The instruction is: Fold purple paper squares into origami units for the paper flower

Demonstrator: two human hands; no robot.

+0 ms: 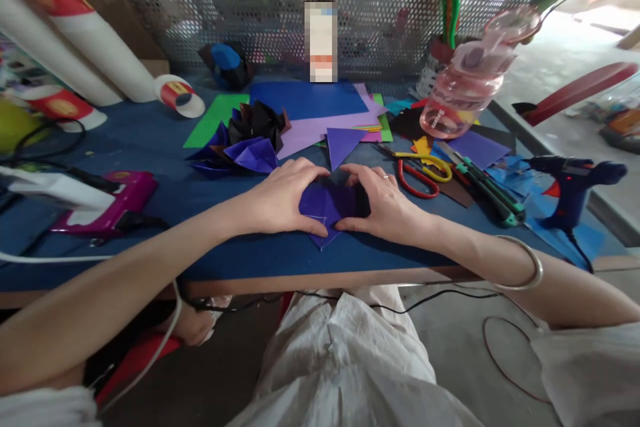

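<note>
A folded sheet of purple paper (320, 203) lies at the near part of the blue table, between my two hands. My left hand (287, 200) grips its left side, thumb on the near part and fingers curled over the far edge. On the other side, my right hand (383, 203) holds the paper the same way, with the thumb near its lower corner. Just beyond my hands rests a purple paper triangle (344, 145). To the left of it sit folded purple paper pieces (250, 152) and a black folded paper flower (257, 121).
Scissors with red and yellow handles (425, 170), a green utility knife (493, 193) and a glue gun (573, 187) lie to the right. A pink bottle (463, 90) stands behind them. On the left are a magenta power strip (113, 203) and white tubes (100, 47). Coloured sheets (310, 101) lie at the back.
</note>
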